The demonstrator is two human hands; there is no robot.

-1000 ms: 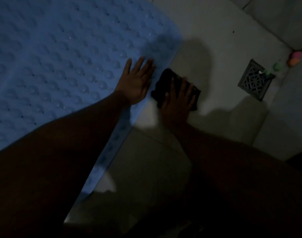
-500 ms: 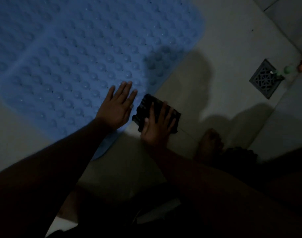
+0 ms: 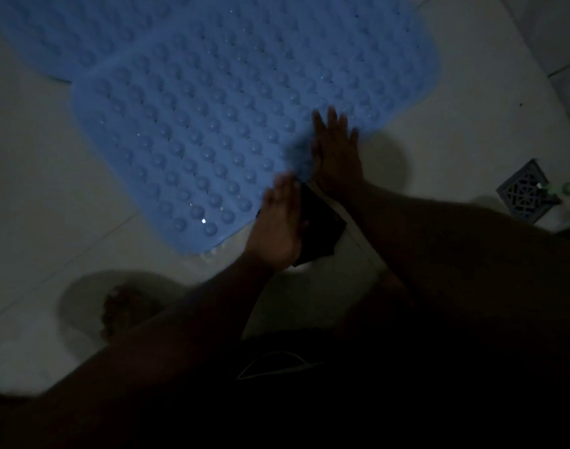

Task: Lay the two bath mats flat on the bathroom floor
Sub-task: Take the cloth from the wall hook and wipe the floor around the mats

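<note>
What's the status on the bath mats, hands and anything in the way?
Left hand open, on black object. Right hand open, flat at near mat edge. Second mat partly underneath. Floor drain clear of mats.

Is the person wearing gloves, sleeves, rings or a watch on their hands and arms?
No. Both the left hand and the right hand are bare, with no gloves, and the forearms show no sleeves down to where they fade into shadow. I see no watch, bracelet or ring, though the dim, blurred picture could hide something small.
</note>
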